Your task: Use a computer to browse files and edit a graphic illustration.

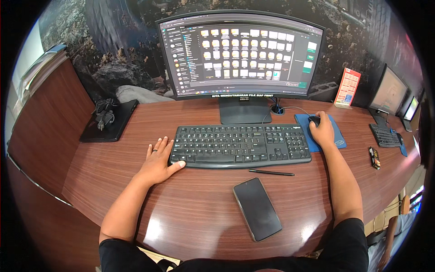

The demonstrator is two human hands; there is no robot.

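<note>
My left hand lies flat on the desk with fingers spread at the left end of the black keyboard, its thumb touching the lower left corner. My right hand grips a black mouse on a blue mouse pad. A large curved monitor behind the keyboard shows a window of file and folder icons. A black pen lies below the keyboard, and a dark-screened phone rests nearer me on the wooden desk.
A closed black laptop with coiled cables sits left, beside a wooden partition. A red stand card, small box, second monitor and keyboard are right. Another person's arm shows at lower right.
</note>
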